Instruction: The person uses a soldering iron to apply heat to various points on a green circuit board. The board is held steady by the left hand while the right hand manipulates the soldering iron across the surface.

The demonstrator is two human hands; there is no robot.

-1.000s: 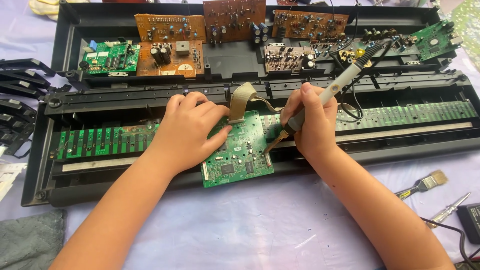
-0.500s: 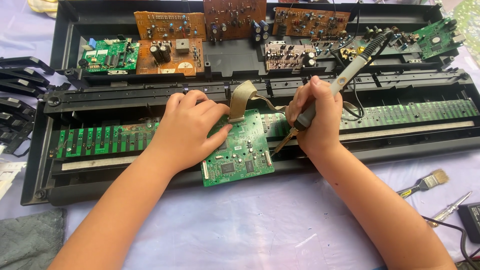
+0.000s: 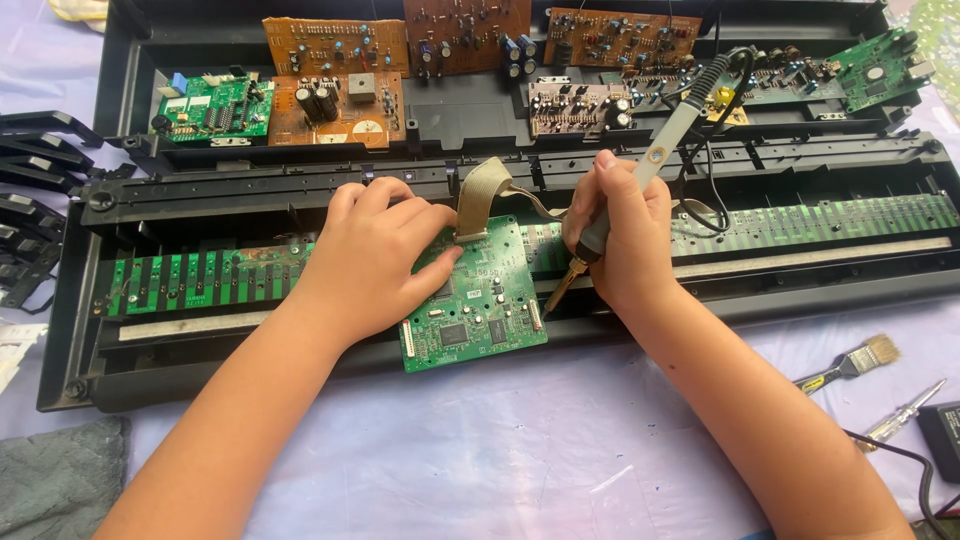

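Green circuit board [image 3: 480,300] — flat, pinned under open left hand [image 3: 375,260]; right hand [image 3: 622,240] grips slim grey soldering iron [image 3: 640,175].

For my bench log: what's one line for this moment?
left hand: steadies green circuit board | right hand: holds soldering iron, tip at board's right edge

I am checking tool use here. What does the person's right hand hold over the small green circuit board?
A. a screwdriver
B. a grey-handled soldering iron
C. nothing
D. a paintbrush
B: the right hand grips a grey-handled soldering iron, tip down at the small green circuit board's right edge.
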